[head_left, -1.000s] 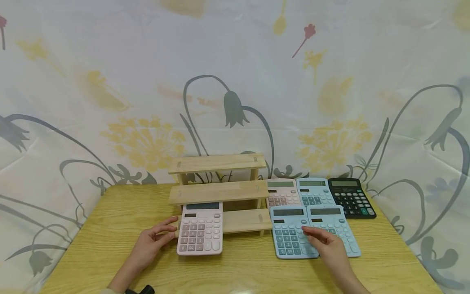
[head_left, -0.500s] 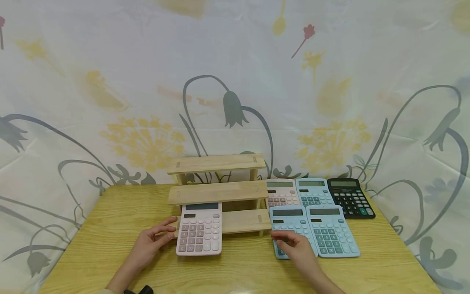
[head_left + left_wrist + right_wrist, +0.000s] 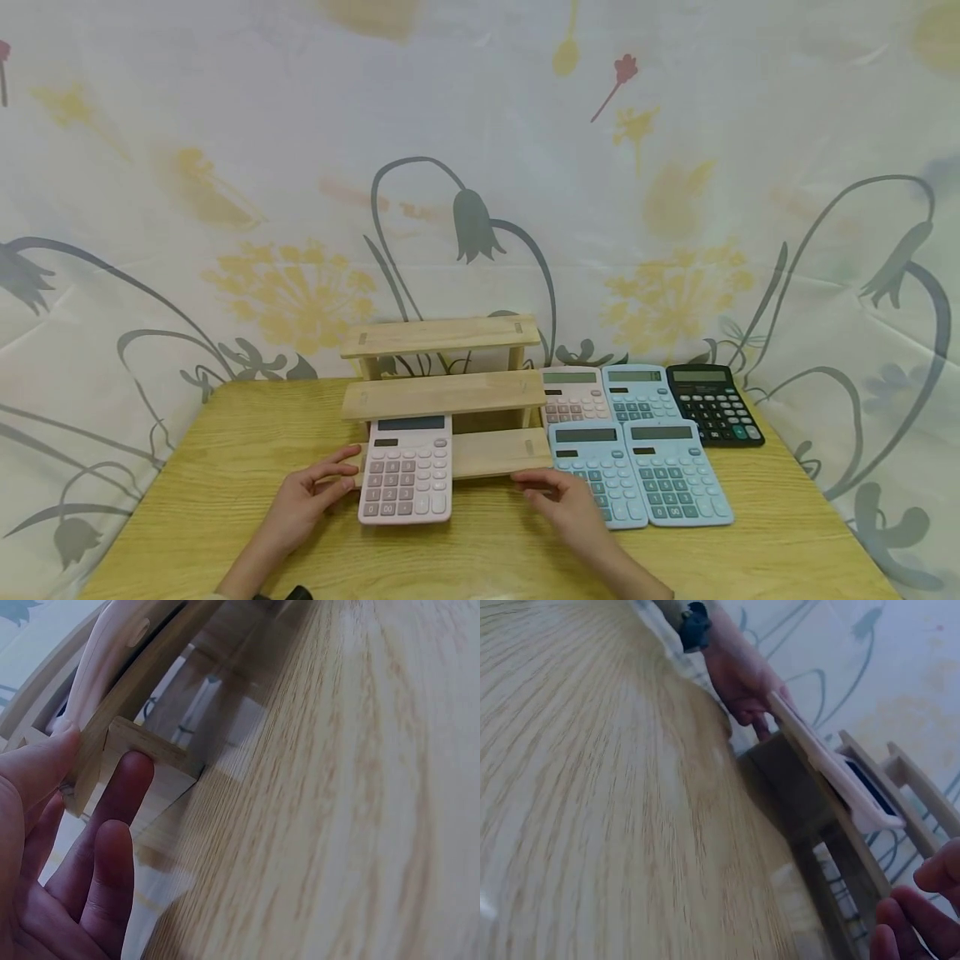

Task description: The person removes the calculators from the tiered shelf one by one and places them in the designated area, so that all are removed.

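Note:
A three-tier wooden display shelf (image 3: 495, 454) stands on the table. On its lowest tier leans a pink calculator (image 3: 408, 475), whose lower end juts out past the front of the board. My left hand (image 3: 303, 504) holds the left end of that tier, thumb at the board's edge and a fingertip against the short leg (image 3: 146, 742) in the left wrist view. At the tier's right front corner is my right hand (image 3: 558, 508), fingers loosely bent, fingertips right by the board end in the right wrist view. It partly covers a light blue calculator (image 3: 626, 492).
Right of the shelf, another light blue calculator (image 3: 678, 479) lies in the front row. Behind are a second pink calculator (image 3: 573, 392), a blue one (image 3: 641, 392) and a black one (image 3: 716, 404). A floral cloth (image 3: 480, 108) hangs behind the table (image 3: 225, 467).
My right hand has moved left from over the blue calculators to the right end of the lowest tier. My left hand and the leaning pink calculator stay in place.

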Motion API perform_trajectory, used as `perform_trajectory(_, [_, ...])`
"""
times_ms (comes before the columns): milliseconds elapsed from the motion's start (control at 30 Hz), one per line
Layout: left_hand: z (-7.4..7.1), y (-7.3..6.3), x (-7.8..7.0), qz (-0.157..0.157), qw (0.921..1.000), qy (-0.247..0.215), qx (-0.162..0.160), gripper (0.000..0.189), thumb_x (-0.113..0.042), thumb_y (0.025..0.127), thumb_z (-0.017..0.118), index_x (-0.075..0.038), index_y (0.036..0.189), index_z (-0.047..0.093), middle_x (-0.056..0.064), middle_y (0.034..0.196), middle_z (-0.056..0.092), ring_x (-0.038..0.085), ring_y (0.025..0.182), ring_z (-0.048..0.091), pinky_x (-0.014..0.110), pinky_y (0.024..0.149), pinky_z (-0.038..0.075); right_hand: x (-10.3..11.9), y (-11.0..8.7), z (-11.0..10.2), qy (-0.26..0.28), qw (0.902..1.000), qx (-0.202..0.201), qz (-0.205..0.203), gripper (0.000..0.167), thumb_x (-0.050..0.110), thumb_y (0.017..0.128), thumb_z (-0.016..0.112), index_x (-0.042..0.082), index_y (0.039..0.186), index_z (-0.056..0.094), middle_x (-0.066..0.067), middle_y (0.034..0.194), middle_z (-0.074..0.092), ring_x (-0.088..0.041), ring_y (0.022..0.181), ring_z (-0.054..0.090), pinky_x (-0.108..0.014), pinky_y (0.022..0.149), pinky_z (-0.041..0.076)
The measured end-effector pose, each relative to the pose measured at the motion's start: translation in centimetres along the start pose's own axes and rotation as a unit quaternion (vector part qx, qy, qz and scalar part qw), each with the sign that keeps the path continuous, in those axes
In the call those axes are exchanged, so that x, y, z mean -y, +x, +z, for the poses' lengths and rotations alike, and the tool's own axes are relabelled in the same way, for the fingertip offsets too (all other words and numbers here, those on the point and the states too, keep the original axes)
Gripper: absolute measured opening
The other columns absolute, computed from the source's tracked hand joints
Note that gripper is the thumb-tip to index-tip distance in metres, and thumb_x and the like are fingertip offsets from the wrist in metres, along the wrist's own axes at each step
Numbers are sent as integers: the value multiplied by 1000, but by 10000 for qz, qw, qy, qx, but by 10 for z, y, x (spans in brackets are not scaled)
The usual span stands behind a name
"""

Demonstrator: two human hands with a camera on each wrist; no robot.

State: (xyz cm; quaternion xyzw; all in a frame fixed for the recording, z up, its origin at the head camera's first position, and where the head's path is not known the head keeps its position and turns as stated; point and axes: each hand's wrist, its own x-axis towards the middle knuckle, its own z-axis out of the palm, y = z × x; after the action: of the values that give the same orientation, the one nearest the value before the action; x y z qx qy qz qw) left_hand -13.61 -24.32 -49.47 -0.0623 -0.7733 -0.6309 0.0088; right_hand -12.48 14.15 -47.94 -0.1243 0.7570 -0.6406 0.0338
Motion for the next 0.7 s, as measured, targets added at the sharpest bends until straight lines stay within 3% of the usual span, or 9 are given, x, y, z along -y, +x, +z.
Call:
perform_trajectory(233, [0, -1, -1, 24, 10000, 58, 6, 21, -9, 94, 69, 6, 108, 71, 6, 137, 60, 15, 94, 71, 24, 65, 52, 2, 9, 17, -79, 9991, 207, -370, 24, -3, 90, 67, -4, 114, 70, -21, 112, 70, -24, 100, 68, -26, 86, 53])
perform_trajectory(433, [0, -1, -1, 41, 9999, 95, -2, 20, -9, 93, 70, 6, 107, 71, 6, 136, 60, 16, 93, 71, 24, 63, 51, 6, 14, 30, -17, 9990, 388, -231, 26, 0, 92, 67, -3, 118, 68, -18, 112, 70, -27, 103, 68, -25, 88, 51])
perform_trajectory(700, [1, -1, -2, -72, 9999, 94, -47, 20, -9, 93, 70, 5, 107, 72, -4, 133, 62, 19, 84, 71, 24, 60, 50, 8, 18, 44, 192, 9981, 554, -208, 29, 2, 93, 66, -4, 122, 65, -21, 109, 69, -24, 99, 67, -25, 87, 51])
